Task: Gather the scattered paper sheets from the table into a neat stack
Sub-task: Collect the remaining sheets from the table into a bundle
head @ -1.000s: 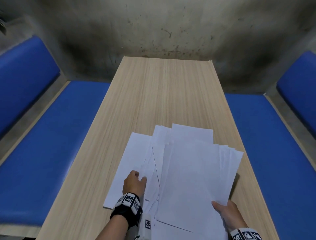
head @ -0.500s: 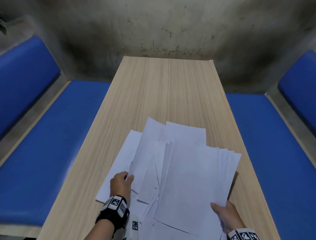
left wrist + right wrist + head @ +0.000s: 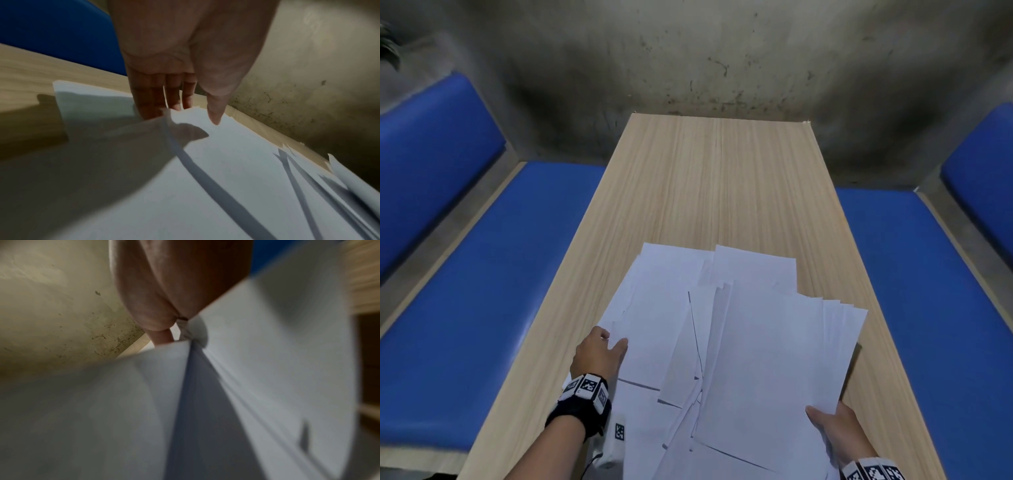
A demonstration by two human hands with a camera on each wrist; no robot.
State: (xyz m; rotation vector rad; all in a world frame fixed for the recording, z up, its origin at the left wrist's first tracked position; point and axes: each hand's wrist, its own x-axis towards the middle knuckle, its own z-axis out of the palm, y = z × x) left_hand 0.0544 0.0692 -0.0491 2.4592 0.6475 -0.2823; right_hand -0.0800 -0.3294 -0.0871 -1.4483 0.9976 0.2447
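The loose white paper sheets (image 3: 722, 342) lie fanned and overlapping on the near end of the pale wooden table (image 3: 722, 192), some corners lifting. The left hand (image 3: 599, 353) lies flat with straight fingers on the left sheets' edge, clasping nothing. The right hand (image 3: 835, 425) pinches the right bundle's near corner, thumb on top; its fingers beneath are hidden. Light, floppy and slippery, these sheets look best squeezed by their side edges.

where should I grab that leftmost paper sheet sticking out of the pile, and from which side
Probably pinch the leftmost paper sheet at its free left edge, coming from the left where the left hand is. That edge lies on bare table; its right part is buried under other sheets.
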